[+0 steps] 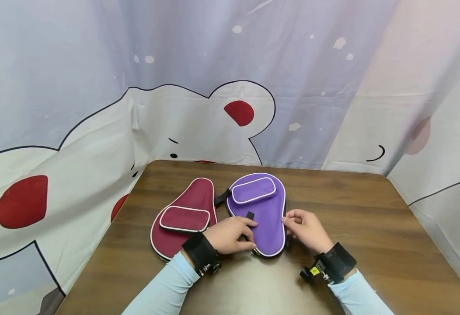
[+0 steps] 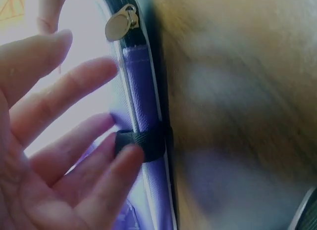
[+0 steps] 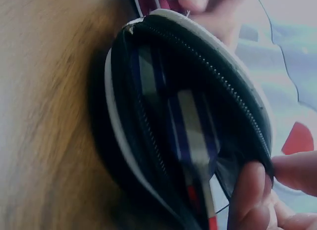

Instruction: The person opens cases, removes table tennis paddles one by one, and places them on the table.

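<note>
Hands (image 1: 269, 232) on purple case (image 1: 267, 227), right pinching unzipped edge.

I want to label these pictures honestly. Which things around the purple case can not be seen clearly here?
- What lies inside the purple case: right wrist view shows only striped shapes in the dark opening, blurred.
- The case's narrow end: head view, covered by the left hand.
- Whether the right hand lifts the edge: head view, too small.
- The table: left wrist view, blurred.
</note>
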### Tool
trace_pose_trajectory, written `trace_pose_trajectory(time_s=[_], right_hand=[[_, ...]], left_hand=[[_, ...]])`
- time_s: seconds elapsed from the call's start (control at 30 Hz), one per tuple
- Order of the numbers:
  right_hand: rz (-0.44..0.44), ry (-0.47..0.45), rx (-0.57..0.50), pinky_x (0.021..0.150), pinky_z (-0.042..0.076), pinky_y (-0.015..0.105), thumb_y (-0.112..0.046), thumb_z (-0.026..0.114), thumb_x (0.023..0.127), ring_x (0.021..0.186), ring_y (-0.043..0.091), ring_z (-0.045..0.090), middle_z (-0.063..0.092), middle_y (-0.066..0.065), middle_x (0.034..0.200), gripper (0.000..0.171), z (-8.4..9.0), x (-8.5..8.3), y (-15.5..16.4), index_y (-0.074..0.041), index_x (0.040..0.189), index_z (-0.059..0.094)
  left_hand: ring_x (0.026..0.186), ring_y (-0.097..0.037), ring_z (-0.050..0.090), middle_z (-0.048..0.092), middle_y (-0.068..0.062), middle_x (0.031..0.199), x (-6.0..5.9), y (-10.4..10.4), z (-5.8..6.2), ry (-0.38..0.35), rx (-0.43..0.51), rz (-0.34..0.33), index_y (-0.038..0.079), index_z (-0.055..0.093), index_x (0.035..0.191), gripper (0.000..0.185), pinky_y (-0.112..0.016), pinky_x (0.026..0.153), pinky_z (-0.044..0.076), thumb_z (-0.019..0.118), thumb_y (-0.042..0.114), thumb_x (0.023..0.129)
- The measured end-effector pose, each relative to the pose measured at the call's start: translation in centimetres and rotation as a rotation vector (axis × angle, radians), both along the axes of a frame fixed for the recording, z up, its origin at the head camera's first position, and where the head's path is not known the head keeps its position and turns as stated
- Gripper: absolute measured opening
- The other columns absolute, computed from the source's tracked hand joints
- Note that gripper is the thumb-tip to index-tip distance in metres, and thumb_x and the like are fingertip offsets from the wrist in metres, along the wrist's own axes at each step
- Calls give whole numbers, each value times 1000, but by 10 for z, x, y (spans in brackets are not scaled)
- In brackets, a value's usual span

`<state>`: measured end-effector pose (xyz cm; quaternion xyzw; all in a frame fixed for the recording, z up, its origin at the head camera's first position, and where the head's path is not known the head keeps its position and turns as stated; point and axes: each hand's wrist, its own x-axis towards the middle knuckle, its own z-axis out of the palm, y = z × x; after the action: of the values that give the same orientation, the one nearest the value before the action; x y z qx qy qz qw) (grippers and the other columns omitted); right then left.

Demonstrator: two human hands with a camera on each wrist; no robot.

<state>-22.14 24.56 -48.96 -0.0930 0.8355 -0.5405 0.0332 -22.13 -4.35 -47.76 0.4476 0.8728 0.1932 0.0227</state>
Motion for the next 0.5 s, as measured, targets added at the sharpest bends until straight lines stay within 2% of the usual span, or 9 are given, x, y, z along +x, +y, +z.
trace_pose_trajectory(time_s=[0.07,0.17,0.27,0.43,0.5], right_hand=[[-10,31,1,62,55,28,-14,75,105,70,19,69,74,7,86,20,1,3,-5,5,110,69],[-30,89,10,65,57,27,-12,76,104,72,18,72,74,6,88,18,3,9,-12,4,109,70],[-47,168,28,68,57,26,-10,76,104,73,15,72,74,6,87,14,9,16,-20,2,108,71],[-28,331,71,67,56,26,-8,78,102,73,10,68,73,-1,87,8,16,23,-32,-5,108,74],[-9,395,85,64,56,26,-6,79,101,72,8,67,72,-3,87,8,17,26,-36,-6,108,75]], left_hand=[[118,-13,70,77,-1,122,-1,-1,-3,23,45,7,18,84,100,10,-25,106,50,79,25,103],[97,-9,69,74,4,102,-3,-2,-6,53,117,36,15,82,108,9,-23,92,53,78,23,104],[87,-4,66,72,7,95,-3,0,-6,79,192,93,15,80,109,9,-21,83,53,76,22,105],[76,-2,62,71,9,86,-1,3,6,139,343,225,15,80,104,9,-23,73,53,73,22,107],[71,-4,58,66,10,79,1,3,12,161,387,276,17,77,99,13,-25,68,50,71,23,109]])
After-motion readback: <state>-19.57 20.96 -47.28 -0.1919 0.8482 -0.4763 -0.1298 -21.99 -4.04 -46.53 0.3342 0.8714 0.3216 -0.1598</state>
